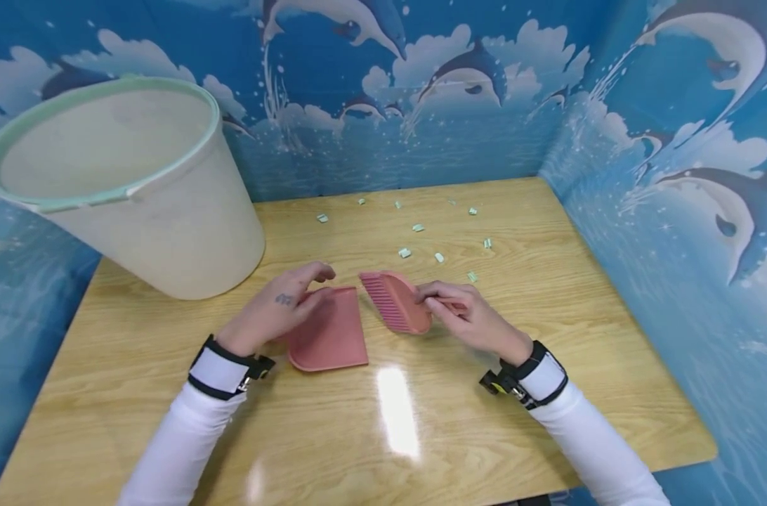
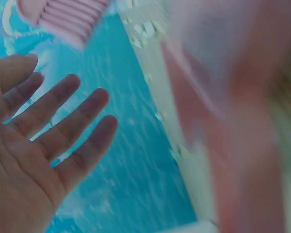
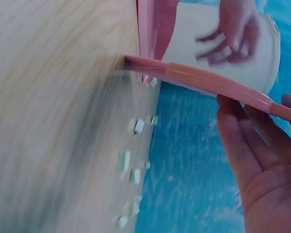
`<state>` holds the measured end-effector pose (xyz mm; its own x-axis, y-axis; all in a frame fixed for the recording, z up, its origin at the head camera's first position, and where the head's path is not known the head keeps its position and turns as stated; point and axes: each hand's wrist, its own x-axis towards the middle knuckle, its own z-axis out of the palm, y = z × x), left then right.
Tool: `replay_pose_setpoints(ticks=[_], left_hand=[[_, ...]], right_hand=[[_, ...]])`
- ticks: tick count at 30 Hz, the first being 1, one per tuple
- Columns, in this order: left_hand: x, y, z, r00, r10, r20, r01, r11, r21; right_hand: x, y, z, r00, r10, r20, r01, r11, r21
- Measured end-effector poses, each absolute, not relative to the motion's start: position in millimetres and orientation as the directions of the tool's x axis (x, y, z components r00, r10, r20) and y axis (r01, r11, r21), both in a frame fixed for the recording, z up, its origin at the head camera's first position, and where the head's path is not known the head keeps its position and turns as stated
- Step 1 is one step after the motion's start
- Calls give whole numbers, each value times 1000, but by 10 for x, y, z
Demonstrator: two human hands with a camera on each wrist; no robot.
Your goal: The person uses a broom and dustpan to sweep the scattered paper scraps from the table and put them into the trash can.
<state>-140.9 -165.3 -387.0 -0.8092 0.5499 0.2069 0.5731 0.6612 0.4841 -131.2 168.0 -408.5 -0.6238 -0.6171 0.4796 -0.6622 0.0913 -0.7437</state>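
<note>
A pink dustpan (image 1: 336, 337) lies on the table with its straight edge toward the right. Over its left side hovers my left hand (image 1: 281, 309), fingers spread and apart in the left wrist view, where the palm (image 2: 24, 170) shows nothing in it. My right hand (image 1: 468, 318) pinches the handle of a small pink hand brush (image 1: 399, 302) between thumb and fingers. The brush's bristles (image 3: 140, 64) point left, toward the dustpan, close over the wood in the right wrist view. Behind both lie several small pale green scraps (image 1: 418, 228).
A large whitish bucket (image 1: 181, 225) with a green rim stands at the back left of the wooden table (image 1: 320, 450). Blue dolphin-print sheeting (image 1: 358, 154) walls the table at the back and right. The scraps spread over the table's rear part.
</note>
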Motion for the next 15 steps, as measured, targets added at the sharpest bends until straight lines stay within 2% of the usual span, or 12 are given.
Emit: replay_pose_setpoints(ticks=[5, 9, 12, 15], left_hand=[[-1310, -2004, -3965, -882, 468, 62, 427, 736, 526], [-1235, -2245, -4032, -906, 421, -49, 321, 758, 568], [-1183, -2356, -4093, -903, 416, -104, 276, 750, 601], [-1141, -2412, -4169, -889, 444, -110, 287, 730, 620]], right_hand=[[-1298, 1947, -4091, -771, -491, 404, -501, 78, -862], [-1309, 2166, -4029, -888, -315, 335, -402, 176, -899], [-1286, 2286, -3894, -933, -190, 306, -348, 255, -902], [-1261, 2362, -3743, -933, -96, 346, -358, 329, -874]])
